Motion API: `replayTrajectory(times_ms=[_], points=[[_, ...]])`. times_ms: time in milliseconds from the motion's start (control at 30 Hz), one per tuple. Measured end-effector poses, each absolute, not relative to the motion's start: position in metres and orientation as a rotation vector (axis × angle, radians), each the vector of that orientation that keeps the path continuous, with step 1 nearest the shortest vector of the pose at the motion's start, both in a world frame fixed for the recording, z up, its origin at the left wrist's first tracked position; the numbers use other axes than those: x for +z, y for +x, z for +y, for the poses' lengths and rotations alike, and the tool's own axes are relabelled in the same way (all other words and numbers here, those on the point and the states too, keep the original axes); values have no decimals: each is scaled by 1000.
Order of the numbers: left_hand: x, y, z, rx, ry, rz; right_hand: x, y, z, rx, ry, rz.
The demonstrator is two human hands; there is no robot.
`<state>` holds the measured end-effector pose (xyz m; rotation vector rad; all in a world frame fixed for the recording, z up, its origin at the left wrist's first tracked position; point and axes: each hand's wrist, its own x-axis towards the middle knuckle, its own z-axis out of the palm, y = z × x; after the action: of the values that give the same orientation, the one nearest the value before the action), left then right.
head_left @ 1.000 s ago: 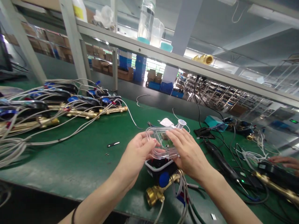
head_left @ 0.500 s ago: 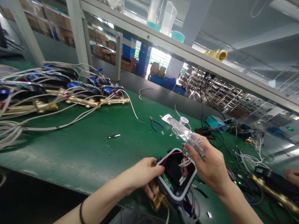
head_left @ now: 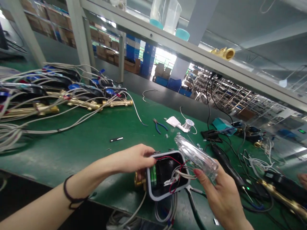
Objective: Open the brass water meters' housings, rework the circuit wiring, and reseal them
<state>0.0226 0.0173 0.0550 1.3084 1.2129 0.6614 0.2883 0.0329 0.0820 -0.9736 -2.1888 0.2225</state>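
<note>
1. The left hand's grip (head_left: 137, 158) pinches the upper left corner of a square black plastic housing with a pale grey rim (head_left: 168, 194), thumb on the rim, the other fingers partly hidden behind the wall.
2. The right hand's grip (head_left: 219, 195) is closed around one end of a clear, shallow plastic cover (head_left: 196, 155), held edge-on and tilted, just beside the housing's right side and apart from it.
3. The housing sits near the front edge of a green-topped desk (head_left: 91, 156), its open face toward the camera.
4. Inside it are a green circuit board (head_left: 153, 175) along the left wall and thin red wires (head_left: 171, 157); pale grey wires (head_left: 188, 176) cross its right rim close to the right thumb, contact unclear.
5. A brass pipe fitting (head_left: 139, 179) projects at the housing's left, below the left hand.
6. Green-handled pliers (head_left: 195, 207) lie by the housing's lower right corner; small blue-handled pliers (head_left: 158, 126) lie beyond it, near a silvery wire spool (head_left: 188, 124).
</note>
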Motion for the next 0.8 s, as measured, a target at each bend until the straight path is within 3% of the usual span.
replayTrajectory(times_ms=[133, 233, 467, 633, 800], points=[[38, 49, -12, 1076, 1641, 1746, 79, 287, 28, 168, -1007, -2183], [21, 78, -34, 1459, 1920, 1823, 77, 288, 22, 133, -1034, -2171], [4, 105, -42, 1512, 1995, 1730, 67, 296, 8, 109, -966, -2228], [2, 111, -40, 1705, 1741, 1659, 58, 310, 12, 19, -774, -2358], [-9, 128, -42, 1827, 1145, 1615, 47, 320, 5, -360, -441, -2446]])
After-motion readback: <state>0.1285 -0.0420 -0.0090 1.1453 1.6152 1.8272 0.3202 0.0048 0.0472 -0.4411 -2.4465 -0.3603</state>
